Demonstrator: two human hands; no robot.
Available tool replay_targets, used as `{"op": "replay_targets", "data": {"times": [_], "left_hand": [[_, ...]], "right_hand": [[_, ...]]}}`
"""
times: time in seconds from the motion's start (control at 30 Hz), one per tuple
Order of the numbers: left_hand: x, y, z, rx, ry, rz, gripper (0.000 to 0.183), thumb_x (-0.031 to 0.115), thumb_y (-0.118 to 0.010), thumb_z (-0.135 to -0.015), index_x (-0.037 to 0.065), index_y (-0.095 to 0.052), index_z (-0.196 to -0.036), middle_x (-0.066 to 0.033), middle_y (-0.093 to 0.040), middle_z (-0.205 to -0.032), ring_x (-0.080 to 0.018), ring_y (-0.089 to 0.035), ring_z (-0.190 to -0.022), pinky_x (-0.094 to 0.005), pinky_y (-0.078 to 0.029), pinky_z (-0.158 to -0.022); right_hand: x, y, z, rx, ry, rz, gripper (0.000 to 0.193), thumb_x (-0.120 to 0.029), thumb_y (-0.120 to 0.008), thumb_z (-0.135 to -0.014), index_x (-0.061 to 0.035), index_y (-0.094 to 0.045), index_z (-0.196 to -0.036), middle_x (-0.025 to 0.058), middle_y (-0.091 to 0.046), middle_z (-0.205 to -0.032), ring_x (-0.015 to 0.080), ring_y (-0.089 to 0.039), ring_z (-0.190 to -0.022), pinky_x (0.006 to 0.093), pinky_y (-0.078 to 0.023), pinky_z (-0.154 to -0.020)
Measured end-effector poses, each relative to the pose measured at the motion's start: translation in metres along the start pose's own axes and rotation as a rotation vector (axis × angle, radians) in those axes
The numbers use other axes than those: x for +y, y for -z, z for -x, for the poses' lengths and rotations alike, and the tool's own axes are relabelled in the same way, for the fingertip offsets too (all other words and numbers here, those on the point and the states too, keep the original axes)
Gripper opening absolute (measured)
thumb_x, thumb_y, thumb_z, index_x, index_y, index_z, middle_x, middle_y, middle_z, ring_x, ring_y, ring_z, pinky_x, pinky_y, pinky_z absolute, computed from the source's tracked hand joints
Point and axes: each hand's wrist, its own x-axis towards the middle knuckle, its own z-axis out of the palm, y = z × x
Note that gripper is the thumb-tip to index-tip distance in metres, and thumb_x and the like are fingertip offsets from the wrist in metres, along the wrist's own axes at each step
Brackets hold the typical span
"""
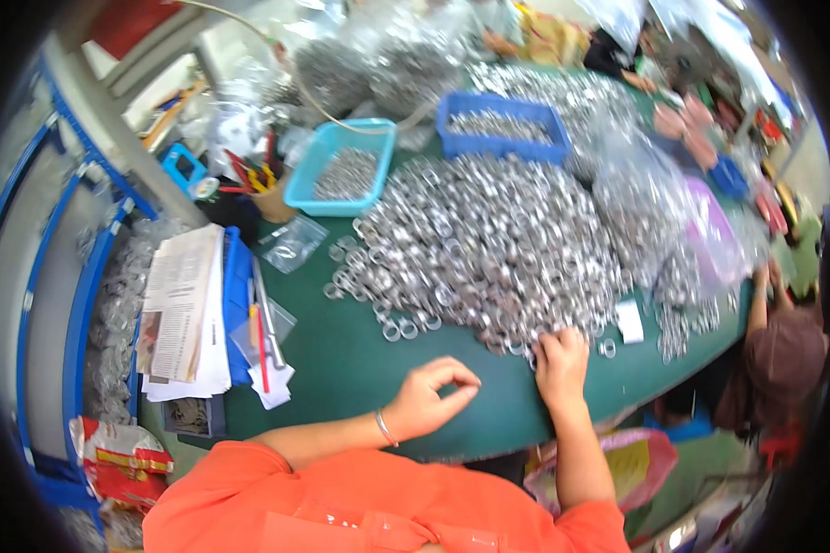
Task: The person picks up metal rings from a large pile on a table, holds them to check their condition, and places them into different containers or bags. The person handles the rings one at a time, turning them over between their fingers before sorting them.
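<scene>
A large heap of shiny metal rings [498, 240] spreads over the green table [341, 369]. At its near edge my right hand [561, 364] is closed, fingertips bent down among the rings, and seems to pinch one; the fingers partly hide it. One loose ring [607, 347] lies just right of that hand. My left hand [429, 396] hovers over the bare near part of the table, left of my right hand. Its fingers are curved, with a gap to the thumb, and I see nothing between them.
Behind the heap stand a turquoise basin [295, 198] and a blue tray [503, 101], both holding small metal parts. Papers [183, 304] and a blue folder lie left. Plastic bags [650, 194] and a purple tub [710, 217] are at right. Other people work farther off.
</scene>
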Motion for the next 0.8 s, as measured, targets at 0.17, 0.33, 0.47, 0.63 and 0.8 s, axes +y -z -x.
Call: {"op": "replay_targets", "data": {"times": [0.17,0.33,0.47,0.63,0.8], "left_hand": [[-0.014,-0.004,0.002,0.036,0.193,0.148,0.009,0.006,-0.062,-0.080,0.002,-0.062,-0.088,-0.0046,-0.061,-0.086,-0.0110,-0.058,-0.079,-0.0234,-0.047,-0.072],[-0.015,-0.011,0.000,0.095,0.354,0.281,0.011,0.008,-0.058,-0.084,0.000,-0.058,-0.091,-0.0025,-0.060,-0.087,-0.0077,-0.055,-0.080,-0.0230,-0.047,-0.072],[-0.022,-0.007,0.001,0.084,0.329,0.581,0.012,0.009,-0.055,-0.087,-0.001,-0.058,-0.091,-0.0022,-0.060,-0.086,-0.0082,-0.056,-0.078,-0.0225,-0.046,-0.072],[-0.020,-0.009,-0.001,0.060,0.190,0.377,0.010,0.002,-0.065,-0.077,-0.001,-0.060,-0.085,-0.0037,-0.060,-0.082,-0.0106,-0.057,-0.078,-0.0234,-0.047,-0.070],[-0.018,-0.006,0.002,0.044,-0.046,0.106,0.010,-0.001,-0.068,-0.071,0.002,-0.062,-0.079,-0.0061,-0.059,-0.081,-0.0140,-0.057,-0.074,-0.0244,-0.046,-0.067]], "right_hand": [[-0.028,0.002,0.015,-0.106,-0.278,-0.564,0.016,-0.006,-0.071,-0.068,0.0003,-0.057,-0.071,0.0080,-0.054,-0.068,0.0191,-0.052,-0.061,0.0283,-0.042,-0.056],[-0.064,0.003,0.016,-0.234,-0.324,-0.870,0.012,-0.005,-0.069,-0.071,-0.0007,-0.061,-0.080,0.0058,-0.056,-0.070,0.0125,-0.052,-0.062,0.0249,-0.042,-0.056],[-0.077,0.006,0.010,-0.271,-0.251,-0.901,0.009,-0.001,-0.066,-0.073,-0.0014,-0.061,-0.080,0.0067,-0.057,-0.073,0.0161,-0.054,-0.065,0.0265,-0.042,-0.057],[-0.067,0.004,0.018,-0.111,0.035,-0.642,0.014,0.005,-0.063,-0.070,-0.0019,-0.058,-0.081,0.0088,-0.057,-0.077,0.0218,-0.055,-0.069,0.0277,-0.044,-0.060],[-0.074,0.004,0.028,-0.216,-0.544,-1.272,0.014,-0.001,-0.050,-0.086,-0.0004,-0.050,-0.099,0.0045,-0.057,-0.082,0.0093,-0.053,-0.072,0.0222,-0.045,-0.062]]}}
